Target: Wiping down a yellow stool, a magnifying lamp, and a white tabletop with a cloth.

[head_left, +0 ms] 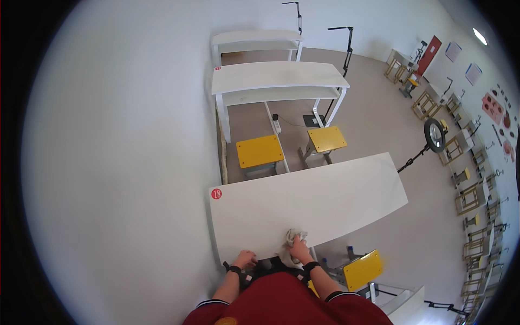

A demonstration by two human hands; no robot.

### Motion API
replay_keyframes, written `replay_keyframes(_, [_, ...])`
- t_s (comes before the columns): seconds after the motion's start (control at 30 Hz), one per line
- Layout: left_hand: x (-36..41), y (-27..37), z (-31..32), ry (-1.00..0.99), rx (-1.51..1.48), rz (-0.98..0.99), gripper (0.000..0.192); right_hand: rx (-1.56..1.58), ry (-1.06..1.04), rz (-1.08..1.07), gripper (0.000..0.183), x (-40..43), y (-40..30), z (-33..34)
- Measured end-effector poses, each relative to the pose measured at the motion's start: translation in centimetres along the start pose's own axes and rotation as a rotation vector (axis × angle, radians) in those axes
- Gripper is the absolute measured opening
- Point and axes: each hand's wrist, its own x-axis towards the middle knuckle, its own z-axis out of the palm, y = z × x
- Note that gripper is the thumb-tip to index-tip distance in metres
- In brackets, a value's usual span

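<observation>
A white desk (308, 199) stands before me, with a round red sticker (216, 193) bearing a number at its far left corner. My right hand (300, 249) grips a crumpled, light beige cloth (291, 237) on the desktop near the front edge. Part of the cloth hangs over that edge. A small pale item shows beside my right fingers, too blurred to name. My left hand (246, 259) rests at the front edge, left of the cloth, fingers loosely bent and seemingly holding nothing. Both wrists wear black bands.
A white wall runs along the left. Beyond the desk are two yellow-topped stools (260, 151) and another white desk (280, 75). A magnifier lamp (434, 135) rises past the right end. Another yellow stool (362, 270) stands close on my right.
</observation>
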Motion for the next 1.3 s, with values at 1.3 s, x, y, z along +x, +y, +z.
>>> replay_keyframes(1.3, [0.4,3.6,-2.8,0.059,-0.108,-0.387,0.024,-0.244,-0.056,-0.349,0.049,20.1,-18.4,-6.2])
